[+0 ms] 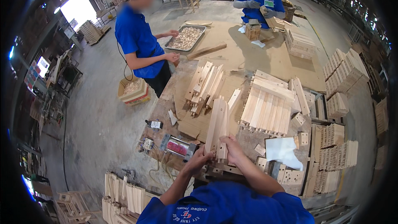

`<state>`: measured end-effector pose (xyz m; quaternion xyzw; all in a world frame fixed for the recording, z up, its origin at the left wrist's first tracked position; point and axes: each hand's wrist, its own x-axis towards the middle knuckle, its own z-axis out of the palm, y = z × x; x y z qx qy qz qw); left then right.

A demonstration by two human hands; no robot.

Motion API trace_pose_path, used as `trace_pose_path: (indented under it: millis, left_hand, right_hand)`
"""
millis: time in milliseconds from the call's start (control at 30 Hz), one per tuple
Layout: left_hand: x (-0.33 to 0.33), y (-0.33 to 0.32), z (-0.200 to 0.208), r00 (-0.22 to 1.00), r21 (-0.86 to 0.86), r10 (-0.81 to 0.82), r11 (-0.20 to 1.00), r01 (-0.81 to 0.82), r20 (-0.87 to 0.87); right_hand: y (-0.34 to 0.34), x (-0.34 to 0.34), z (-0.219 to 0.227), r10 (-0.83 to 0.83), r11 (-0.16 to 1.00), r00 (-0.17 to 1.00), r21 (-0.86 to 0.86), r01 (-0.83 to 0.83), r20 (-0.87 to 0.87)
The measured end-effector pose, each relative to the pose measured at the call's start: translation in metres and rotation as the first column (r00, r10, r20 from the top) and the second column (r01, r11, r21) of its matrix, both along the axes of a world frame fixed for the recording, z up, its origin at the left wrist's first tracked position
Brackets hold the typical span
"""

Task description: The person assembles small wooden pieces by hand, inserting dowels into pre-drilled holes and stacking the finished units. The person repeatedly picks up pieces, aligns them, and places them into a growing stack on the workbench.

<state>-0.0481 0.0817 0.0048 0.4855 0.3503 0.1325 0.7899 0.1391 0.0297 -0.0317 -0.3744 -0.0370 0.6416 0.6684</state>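
Bars of pale wood (215, 126), long and slim, are the centre of the action, held side by side at the near edge of the surface (163, 103), far ends aimed at twelve o'clock; whether their undersides touch it, I can't tell. Left hand (200, 159) at seven o'clock: fingers wrapped on the near end, gripping firmly by the look of it. Right hand (233, 149) at five: fingers gripping the right-hand side of the bundle. So the step looks like lining up or checking the pieces, and the next move, I'd judge, calls for an even hold from both sides so that no bar slips askew. Swing outward: at eleven o'clock a loose pile of bars (203, 85) lies close by; at two, a neat row of bars (265, 108), one piece laid across it. Round at four, a white sheet (282, 150); at eight, a boxy device (177, 146) with a pink front. Further off now, and at eleven o'clock there's a metal tray (202, 37) full of small wooden pieces, with a blue-shirted co-worker (139, 37) beside it, one hand over its rim. Towards one, a gloved co-worker (256, 4) handles wood, and out at two rise tall stacks of boards (344, 72).
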Motion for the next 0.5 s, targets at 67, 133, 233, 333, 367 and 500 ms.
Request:
trace_pose_path:
  millis: [67, 133, 233, 333, 367, 500]
  left_hand:
    - [-0.007, 0.002, -0.001, 0.992, 0.074, -0.123, 0.990, 0.120, 0.037]
    - [-0.009, 0.005, 0.002, 0.964, 0.098, -0.255, 0.964, 0.248, 0.071]
    - [-0.004, 0.010, 0.013, 0.926, 0.060, -0.369, 0.929, 0.365, 0.081]
    - [0.004, 0.014, 0.021, 0.972, 0.158, -0.235, 0.960, 0.233, 0.000]
    - [0.009, 0.015, 0.022, 0.992, 0.265, -0.124, 0.956, 0.124, -0.016]
    - [0.048, 0.005, 0.031, 0.953, 0.317, 0.229, 0.905, -0.284, 0.199]
  right_hand:
    - [-0.008, 0.000, 0.025, 0.011, 0.996, 1.000, 0.087, -0.010, -0.014]
    - [-0.014, 0.000, 0.035, 0.041, 0.986, 0.999, 0.158, -0.045, 0.027]
    - [-0.023, 0.000, 0.043, 0.009, 0.983, 0.984, 0.178, -0.041, 0.178]
    - [-0.036, -0.003, 0.051, -0.036, 0.984, 0.950, 0.175, -0.020, 0.311]
    - [-0.039, -0.006, 0.055, -0.044, 0.984, 0.938, 0.178, -0.019, 0.344]
    - [-0.043, -0.028, 0.054, -0.128, 0.986, 0.794, 0.165, 0.035, 0.594]
